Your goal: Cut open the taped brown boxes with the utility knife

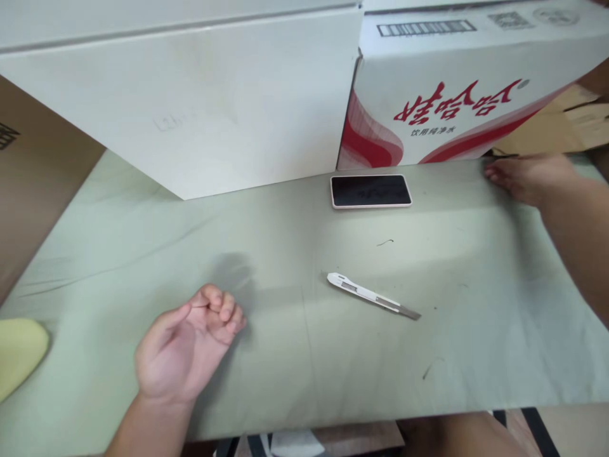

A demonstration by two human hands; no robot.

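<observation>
My left hand (pixel 190 346) rests palm up above the green cloth, fingers loosely curled and nothing in them. At the right, my right hand (pixel 530 178) is near the lower corner of the white-and-red water carton (pixel 457 101). Its fingers are pressed together and slightly blurred; a thin dark thing (pixel 505 155) shows beside the fingertips, and I cannot make out what they hold. Between the hands lies a white utility knife (pixel 364 292) with its blade out, pointing right. A phone (pixel 371 192) with a dark screen lies in front of the cartons.
A large plain white box (pixel 204 120) stands at the back left, beside the carton. Brown cardboard (pixel 38 171) rises at the left edge, and more cardboard (pixel 566 124) sits at the right. A yellow rounded object (pixel 21 352) lies far left. Green cloth (pixel 276 374) covers the table.
</observation>
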